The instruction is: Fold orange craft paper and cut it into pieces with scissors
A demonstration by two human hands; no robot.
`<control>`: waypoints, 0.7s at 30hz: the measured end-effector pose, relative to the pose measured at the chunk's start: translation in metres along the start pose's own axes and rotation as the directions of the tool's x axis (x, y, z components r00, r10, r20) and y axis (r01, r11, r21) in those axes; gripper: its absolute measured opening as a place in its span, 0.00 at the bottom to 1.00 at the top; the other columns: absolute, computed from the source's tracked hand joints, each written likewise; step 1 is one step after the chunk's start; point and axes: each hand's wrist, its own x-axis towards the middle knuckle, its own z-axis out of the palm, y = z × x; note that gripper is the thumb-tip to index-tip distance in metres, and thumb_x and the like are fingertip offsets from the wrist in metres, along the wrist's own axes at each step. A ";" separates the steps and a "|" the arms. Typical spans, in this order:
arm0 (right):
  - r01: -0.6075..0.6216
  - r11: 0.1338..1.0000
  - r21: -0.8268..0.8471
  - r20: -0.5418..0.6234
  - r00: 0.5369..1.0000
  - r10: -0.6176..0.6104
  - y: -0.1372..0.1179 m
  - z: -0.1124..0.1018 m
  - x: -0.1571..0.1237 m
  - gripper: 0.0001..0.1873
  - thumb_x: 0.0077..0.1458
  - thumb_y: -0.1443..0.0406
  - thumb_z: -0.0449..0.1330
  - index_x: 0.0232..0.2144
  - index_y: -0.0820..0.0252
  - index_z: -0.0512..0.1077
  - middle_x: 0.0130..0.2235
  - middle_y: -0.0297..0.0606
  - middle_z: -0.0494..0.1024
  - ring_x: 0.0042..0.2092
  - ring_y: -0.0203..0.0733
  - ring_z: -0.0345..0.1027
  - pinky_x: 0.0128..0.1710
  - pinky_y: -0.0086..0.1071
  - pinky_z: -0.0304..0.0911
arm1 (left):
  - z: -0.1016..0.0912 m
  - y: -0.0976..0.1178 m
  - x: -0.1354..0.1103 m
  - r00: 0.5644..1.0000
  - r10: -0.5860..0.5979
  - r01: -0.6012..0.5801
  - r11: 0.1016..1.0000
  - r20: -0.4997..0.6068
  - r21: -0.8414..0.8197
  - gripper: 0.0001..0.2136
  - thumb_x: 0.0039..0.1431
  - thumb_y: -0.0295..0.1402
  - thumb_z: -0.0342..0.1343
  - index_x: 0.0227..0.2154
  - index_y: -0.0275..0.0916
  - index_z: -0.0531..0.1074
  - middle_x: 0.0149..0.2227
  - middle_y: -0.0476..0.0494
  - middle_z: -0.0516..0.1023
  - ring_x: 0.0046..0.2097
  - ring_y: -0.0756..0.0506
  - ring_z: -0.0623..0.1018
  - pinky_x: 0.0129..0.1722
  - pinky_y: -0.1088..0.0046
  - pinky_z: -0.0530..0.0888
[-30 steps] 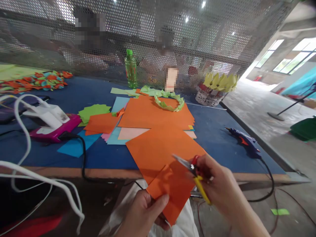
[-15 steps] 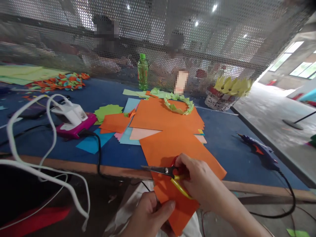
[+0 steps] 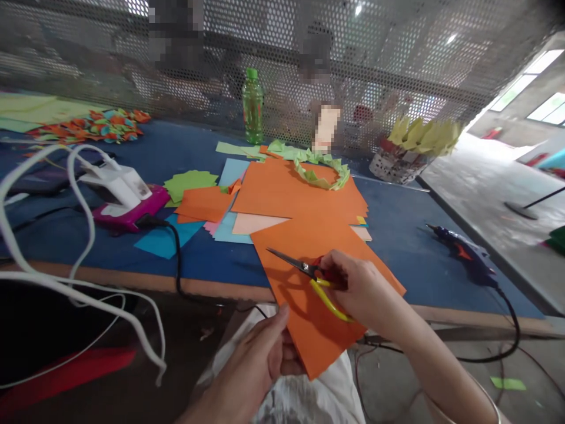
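Note:
A large orange paper sheet (image 3: 326, 247) lies on the blue table and overhangs its near edge towards me. My left hand (image 3: 260, 356) is at the sheet's near left edge, thumb up against it and fingers curled below, gripping that edge. My right hand (image 3: 359, 288) holds scissors (image 3: 309, 272) with red and yellow handles. The blades are nearly closed and point up-left over the orange sheet, just above its surface.
More orange, blue, pink and green sheets (image 3: 291, 197) are piled behind, with a green paper ring (image 3: 322, 174) on top. A blue glue gun (image 3: 463, 256) lies at right, a pink-and-white device (image 3: 128, 203) with cables at left. A green bottle (image 3: 252, 109) and a basket (image 3: 395, 168) stand by the perforated screen.
The small folded orange piece my left hand held is gone from view. My right hand carried the scissors from beside the paper to over the big sheet, blades now pointing up-left.

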 end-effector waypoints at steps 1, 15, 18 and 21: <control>0.002 1.000 -0.002 -0.005 1.000 -0.002 0.000 0.000 0.000 0.10 0.49 0.73 0.60 0.33 0.55 0.67 0.31 0.28 0.76 0.30 0.34 0.66 0.29 0.26 0.56 | 0.000 0.001 0.000 1.000 -0.003 0.003 1.000 0.013 -0.004 0.24 0.59 0.53 0.59 0.42 0.34 0.77 0.40 0.34 0.84 0.39 0.37 0.83 0.38 0.62 0.77; 0.011 0.999 0.032 0.005 1.000 -0.011 -0.002 -0.002 -0.002 0.09 0.51 0.71 0.62 0.34 0.56 0.68 0.32 0.29 0.77 0.31 0.34 0.66 0.31 0.27 0.57 | 0.006 0.000 -0.002 0.999 -0.001 0.001 1.000 -0.036 -0.014 0.18 0.54 0.48 0.67 0.38 0.37 0.77 0.37 0.41 0.84 0.36 0.42 0.83 0.36 0.66 0.78; 0.016 0.999 0.029 -0.001 1.000 -0.016 -0.002 -0.002 -0.001 0.09 0.50 0.72 0.62 0.34 0.56 0.67 0.31 0.29 0.77 0.30 0.33 0.66 0.30 0.27 0.57 | 0.007 -0.001 -0.002 0.998 -0.015 0.013 1.000 -0.063 -0.022 0.18 0.51 0.45 0.70 0.37 0.38 0.78 0.35 0.43 0.84 0.35 0.43 0.82 0.35 0.68 0.78; 0.022 1.000 0.020 -0.013 1.000 -0.022 -0.002 -0.002 0.000 0.10 0.48 0.74 0.60 0.33 0.56 0.67 0.32 0.29 0.77 0.31 0.34 0.67 0.31 0.27 0.57 | 0.007 -0.002 -0.001 0.997 -0.013 0.013 1.000 -0.075 -0.004 0.17 0.50 0.43 0.71 0.37 0.37 0.79 0.35 0.42 0.84 0.36 0.44 0.82 0.36 0.67 0.79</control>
